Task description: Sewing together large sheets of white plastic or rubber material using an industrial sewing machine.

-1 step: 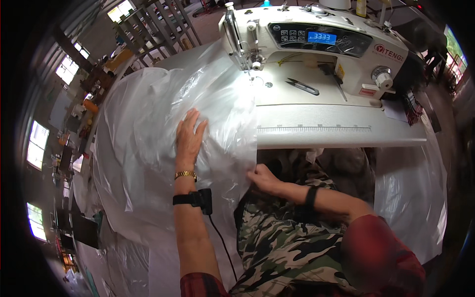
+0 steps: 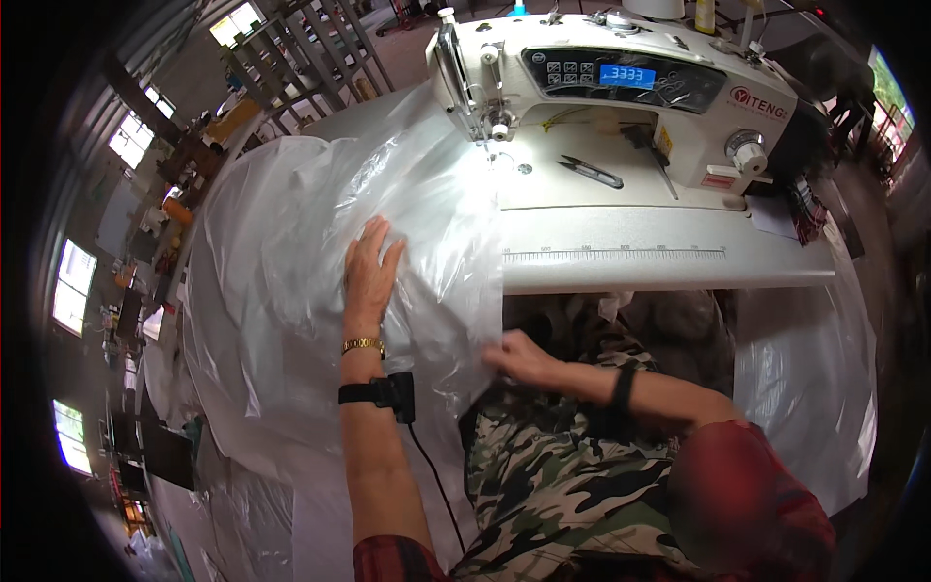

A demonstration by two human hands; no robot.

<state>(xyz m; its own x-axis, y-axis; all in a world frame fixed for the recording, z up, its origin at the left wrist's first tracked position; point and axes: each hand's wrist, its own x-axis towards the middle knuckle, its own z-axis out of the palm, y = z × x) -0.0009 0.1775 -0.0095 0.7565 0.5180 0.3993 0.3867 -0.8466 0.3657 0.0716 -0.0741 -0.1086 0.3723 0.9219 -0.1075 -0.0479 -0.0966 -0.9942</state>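
Note:
A large translucent white plastic sheet (image 2: 281, 281) covers the left side of the sewing table and hangs toward my lap. On top of it my left hand (image 2: 370, 270) lies flat, fingers stretched out. At the sheet's right edge, just below the table's front rim, my right hand (image 2: 522, 359) is closed, pinching that edge; its fingertips are somewhat blurred. The far end of the sheet's right edge runs up to the lit needle area of a white sewing machine (image 2: 621, 82).
Thread snips (image 2: 592, 172) lie on the machine bed, with a dark-handled tool (image 2: 652, 157) leaning behind them. A ruler scale (image 2: 621, 254) marks the table's front edge. More plastic sheet (image 2: 805, 388) hangs at the right. A black cable (image 2: 438, 475) trails from my left wrist strap.
My right hand has shifted slightly down toward me along the sheet's edge. The left hand stays in place on the sheet.

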